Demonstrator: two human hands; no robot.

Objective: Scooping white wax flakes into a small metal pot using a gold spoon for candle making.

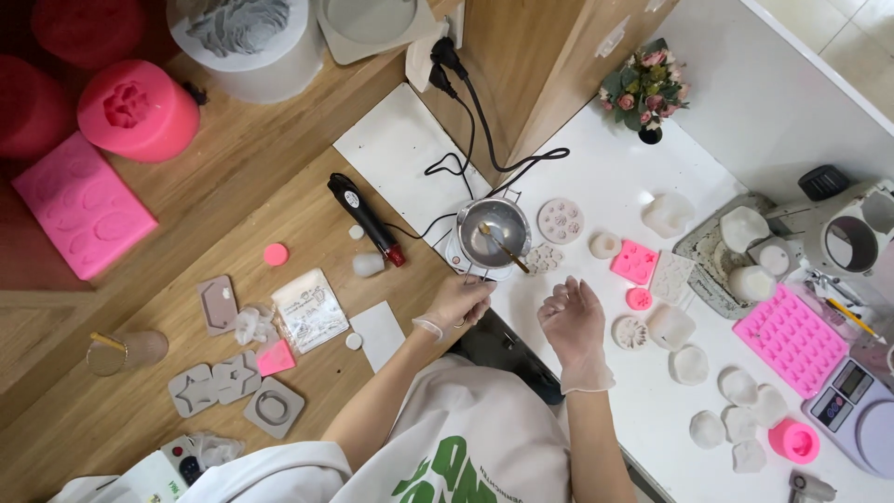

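Note:
Both my hands wear thin clear gloves. My left hand [456, 303] curls its fingers around the handle at the near side of a small metal melting pot [494, 233]. The pot stands on a little white heater, and a wooden stirring stick [505, 248] leans inside it. My right hand [572, 319] hovers over the white table just right of the pot, fingers loosely bent and apart, holding nothing. A round white flower mould [561, 221] and a smaller one [545, 258] lie right beside the pot.
A black heat gun [365, 219] and black cables [480, 140] lie left of and behind the pot. Pink moulds [790, 337] [634, 262], white wax shapes [690, 364], a digital scale [852, 401] and a flower vase [644, 93] fill the right. Grey moulds [216, 377] and large pink moulds [138, 110] sit on the left.

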